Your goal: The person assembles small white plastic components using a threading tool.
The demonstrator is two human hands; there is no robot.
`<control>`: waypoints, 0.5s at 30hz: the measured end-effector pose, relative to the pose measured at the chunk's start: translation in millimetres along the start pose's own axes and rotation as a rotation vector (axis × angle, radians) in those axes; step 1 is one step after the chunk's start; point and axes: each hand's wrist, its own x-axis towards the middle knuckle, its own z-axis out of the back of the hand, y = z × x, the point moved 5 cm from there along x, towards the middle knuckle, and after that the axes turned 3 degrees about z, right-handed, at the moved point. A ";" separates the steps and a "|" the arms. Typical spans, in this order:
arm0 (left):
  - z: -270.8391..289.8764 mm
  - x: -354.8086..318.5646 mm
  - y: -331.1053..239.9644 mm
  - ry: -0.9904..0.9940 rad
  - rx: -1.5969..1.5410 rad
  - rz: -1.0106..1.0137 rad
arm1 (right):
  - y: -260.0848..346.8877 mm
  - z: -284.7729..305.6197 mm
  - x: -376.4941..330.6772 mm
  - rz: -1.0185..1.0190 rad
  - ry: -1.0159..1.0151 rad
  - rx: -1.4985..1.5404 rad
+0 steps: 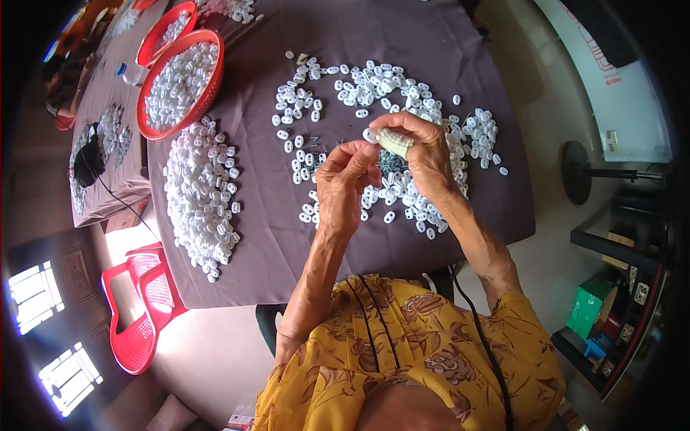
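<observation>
My right hand (425, 147) pinches a small white oval piece (370, 135) with its fingertips. A cream, ribbed cloth-like cover (394, 141) lies along a digit of that hand, seemingly wrapped round the thumb. The fingers of my left hand (343, 179) are pressed together just below the white piece; whatever they hold is too small to make out. Under the hands is a heap of small dark metal pieces (392, 164), partly hidden. Loose white oval pieces, each with two dark holes, are scattered (370, 82) around it on the brown cloth.
A large pile of white pieces (200, 194) lies left on the cloth-covered table (269, 237). Behind it stands a red basket (218, 79) full of them, with another red basket (159, 32) beyond. A red plastic chair (136, 337) is at left; a dark shelf (611, 251) stands right.
</observation>
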 end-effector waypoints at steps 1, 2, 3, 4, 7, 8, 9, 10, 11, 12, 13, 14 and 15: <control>1.0 0.0 0.8 -0.015 0.046 -0.025 | 2.4 -3.0 -0.6 -0.002 0.006 -0.064; 1.9 -0.4 1.1 -0.028 0.092 -0.048 | 4.0 -5.0 -1.3 -0.003 0.011 -0.129; 3.3 0.2 1.4 -0.031 0.090 -0.049 | 2.2 -5.8 -1.8 -0.001 0.006 -0.125; 5.6 1.3 0.6 -0.041 0.089 -0.063 | 1.0 -6.9 -2.0 -0.003 0.010 -0.126; 8.7 2.1 -0.3 -0.063 0.123 -0.073 | -2.4 -6.4 -2.0 0.049 0.015 -0.227; 10.1 2.0 -1.4 -0.074 0.161 -0.071 | -5.3 -5.7 0.2 0.051 0.019 -0.228; 13.9 3.3 -0.7 -0.077 0.159 -0.075 | -10.1 -2.8 4.1 0.014 -0.011 -0.164; 22.0 5.7 3.2 -0.110 0.152 -0.050 | -17.2 0.2 9.0 -0.022 -0.041 -0.100; 26.3 8.2 6.9 -0.137 0.146 -0.023 | -27.0 4.9 16.8 0.090 -0.024 -0.200; 27.3 9.5 8.1 -0.133 0.146 -0.020 | -37.9 7.4 22.5 0.091 -0.028 -0.202; 28.1 10.6 8.9 -0.130 0.150 -0.018 | -44.4 5.4 27.8 0.143 0.003 -0.389; 28.5 10.8 7.1 -0.131 0.156 -0.020 | -49.5 0.5 32.4 0.198 0.039 -0.572; 30.0 10.7 6.1 -0.139 0.142 -0.014 | -55.6 -3.6 35.6 0.255 0.055 -0.646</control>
